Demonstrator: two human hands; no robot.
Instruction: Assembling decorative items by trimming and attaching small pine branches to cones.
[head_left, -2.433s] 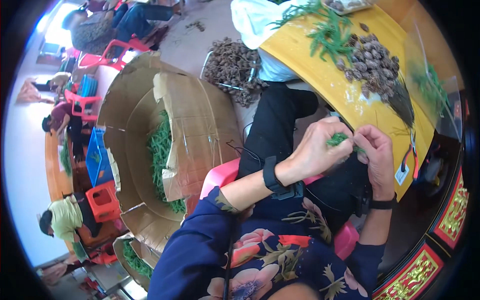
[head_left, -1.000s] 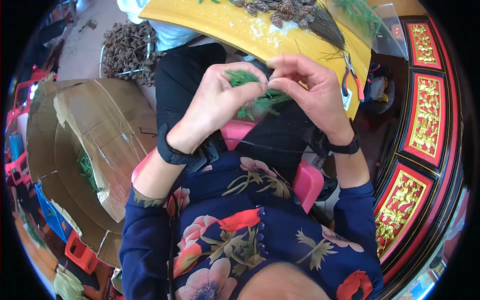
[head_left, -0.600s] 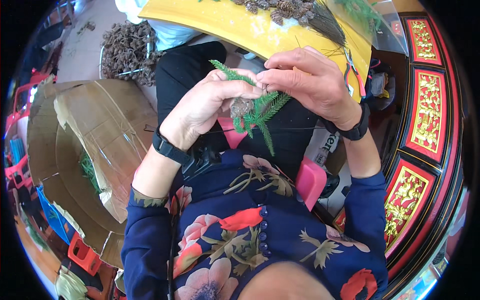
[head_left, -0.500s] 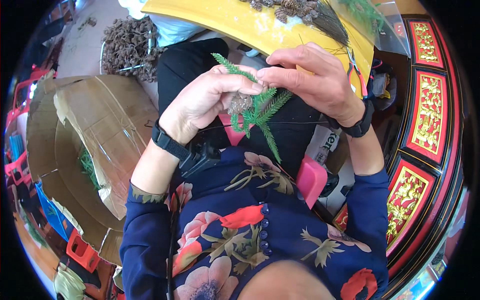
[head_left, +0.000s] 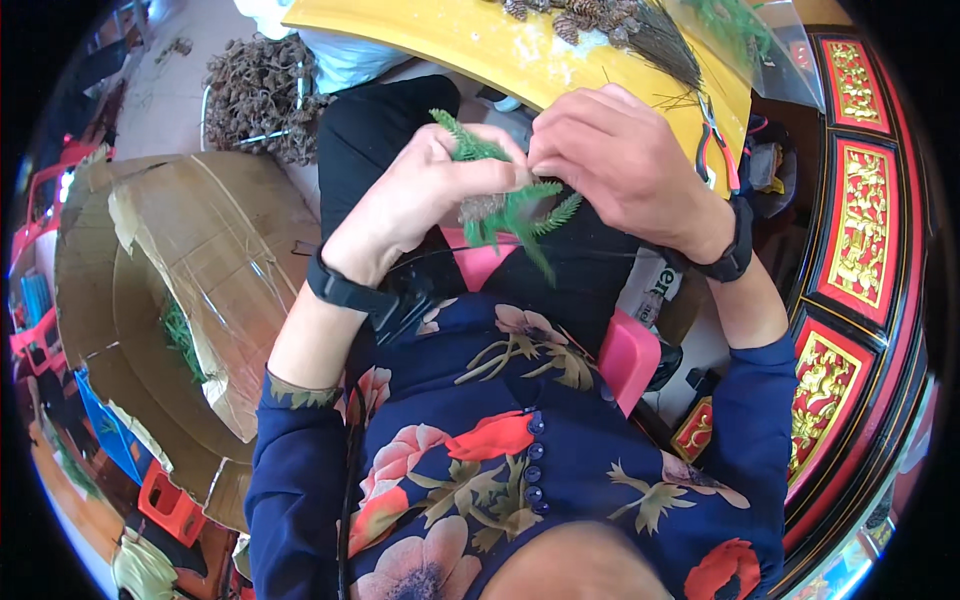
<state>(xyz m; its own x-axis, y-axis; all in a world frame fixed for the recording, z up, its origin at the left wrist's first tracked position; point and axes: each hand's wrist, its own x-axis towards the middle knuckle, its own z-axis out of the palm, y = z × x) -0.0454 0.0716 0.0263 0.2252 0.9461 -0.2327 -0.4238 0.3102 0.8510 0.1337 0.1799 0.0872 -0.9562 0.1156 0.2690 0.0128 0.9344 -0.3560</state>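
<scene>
My left hand (head_left: pixel 430 180) is closed on a green artificial pine sprig (head_left: pixel 520 215), whose needled branches hang below the fingers and blur at the tips. Partly hidden under the left thumb is a brownish pine cone (head_left: pixel 482 207) set against the sprig. My right hand (head_left: pixel 620 165) meets the left at the thumb tips, its thumb and fingers pinched together by the sprig's upper part. Whatever lies in that pinch is too small to make out. Both hands are above my lap, short of the yellow table (head_left: pixel 470 40).
Pine cones (head_left: pixel 590 15), a bundle of dark thin wires (head_left: pixel 665 45) and pliers (head_left: pixel 715 140) lie on the table. At left stands an open cardboard box (head_left: pixel 110 250) with greenery inside. Behind it is a heap of brown cones (head_left: pixel 250 90). Carved red-and-gold panels (head_left: pixel 860 220) line the right.
My right hand's fingers have closed into a pinch against the left thumb tip. The sprig has turned in my left hand, its lower branches now blurred.
</scene>
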